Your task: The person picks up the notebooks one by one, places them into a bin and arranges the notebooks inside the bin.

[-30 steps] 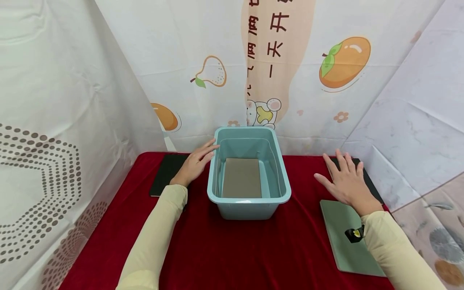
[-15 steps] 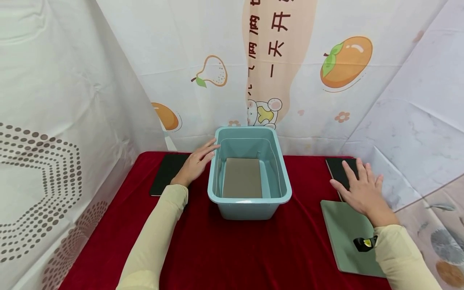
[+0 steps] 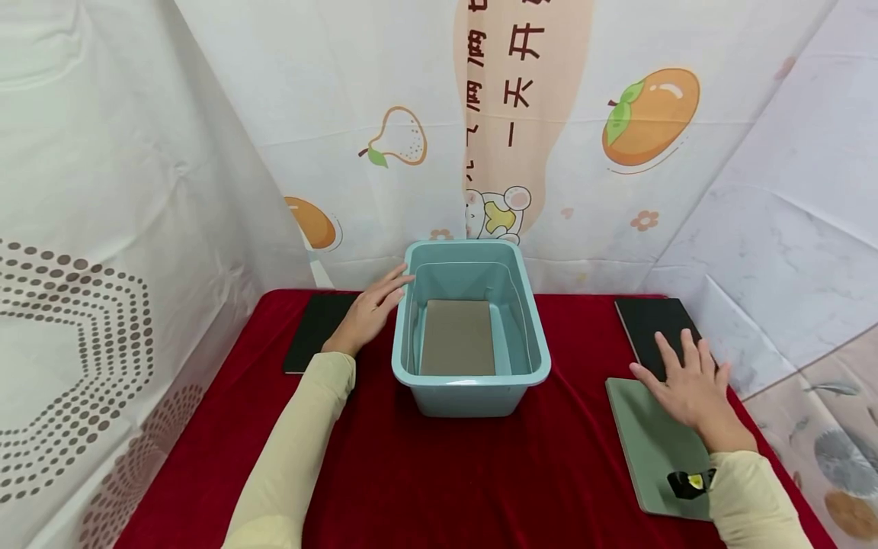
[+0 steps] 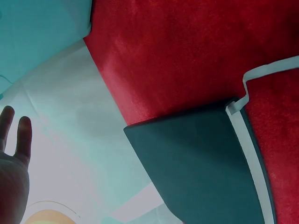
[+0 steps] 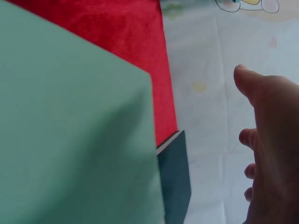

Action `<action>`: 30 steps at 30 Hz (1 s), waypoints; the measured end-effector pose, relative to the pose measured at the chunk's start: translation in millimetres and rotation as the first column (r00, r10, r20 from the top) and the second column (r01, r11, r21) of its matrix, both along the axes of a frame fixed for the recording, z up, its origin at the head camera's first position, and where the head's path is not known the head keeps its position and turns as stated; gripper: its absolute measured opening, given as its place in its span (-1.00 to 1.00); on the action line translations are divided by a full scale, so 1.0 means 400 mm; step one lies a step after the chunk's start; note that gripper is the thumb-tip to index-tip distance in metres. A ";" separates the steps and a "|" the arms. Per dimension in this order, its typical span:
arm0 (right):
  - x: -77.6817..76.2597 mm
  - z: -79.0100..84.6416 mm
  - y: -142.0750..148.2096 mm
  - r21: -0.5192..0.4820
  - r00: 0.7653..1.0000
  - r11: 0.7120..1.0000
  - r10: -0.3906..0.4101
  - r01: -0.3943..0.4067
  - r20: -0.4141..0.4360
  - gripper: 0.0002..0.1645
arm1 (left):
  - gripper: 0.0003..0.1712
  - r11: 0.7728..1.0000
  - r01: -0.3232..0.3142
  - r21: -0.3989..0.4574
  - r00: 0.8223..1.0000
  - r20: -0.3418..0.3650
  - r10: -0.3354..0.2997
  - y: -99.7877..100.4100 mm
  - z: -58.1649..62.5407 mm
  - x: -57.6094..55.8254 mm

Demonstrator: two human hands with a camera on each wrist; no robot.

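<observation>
My left hand (image 3: 366, 313) has its fingers extended at the left rim of a light blue plastic bin (image 3: 463, 396); whether they touch it I cannot tell. A flat grey-brown rectangle (image 3: 458, 335) lies on the bin's floor. Beside the left hand is a black notebook (image 3: 312, 335), whose page edge and pale ribbon (image 4: 271, 69) show in the left wrist view. With fingers spread and nothing held, my right hand (image 3: 696, 393) hovers over a green notebook (image 3: 641, 427) and the near end of another black notebook (image 3: 655, 328). In the right wrist view the green notebook (image 5: 79, 116) looms large.
Dark red cloth (image 3: 473, 480) covers the table. A white printed curtain (image 3: 309, 91) hangs behind the bin, close to its far rim, and more sheeting (image 3: 809, 267) closes in the right side. A black strap (image 3: 689, 484) sits at the right wrist.
My right hand has moved right, then back toward me, uncovering more of the right black notebook. The left hand and the bin have stayed in place.
</observation>
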State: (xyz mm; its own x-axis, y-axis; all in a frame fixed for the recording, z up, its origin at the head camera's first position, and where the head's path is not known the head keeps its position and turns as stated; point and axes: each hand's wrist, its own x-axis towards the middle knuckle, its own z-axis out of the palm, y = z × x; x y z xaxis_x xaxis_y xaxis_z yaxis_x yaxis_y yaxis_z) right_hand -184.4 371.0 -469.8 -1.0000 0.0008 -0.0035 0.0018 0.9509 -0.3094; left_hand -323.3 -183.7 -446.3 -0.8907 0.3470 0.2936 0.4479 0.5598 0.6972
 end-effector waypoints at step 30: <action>0.070 -0.115 0.014 -0.125 0.967 0.984 -0.098 0.130 0.234 0.24 | -0.45 1.000 -0.003 -0.002 1.000 -0.007 0.002 0.000 -0.006 -0.004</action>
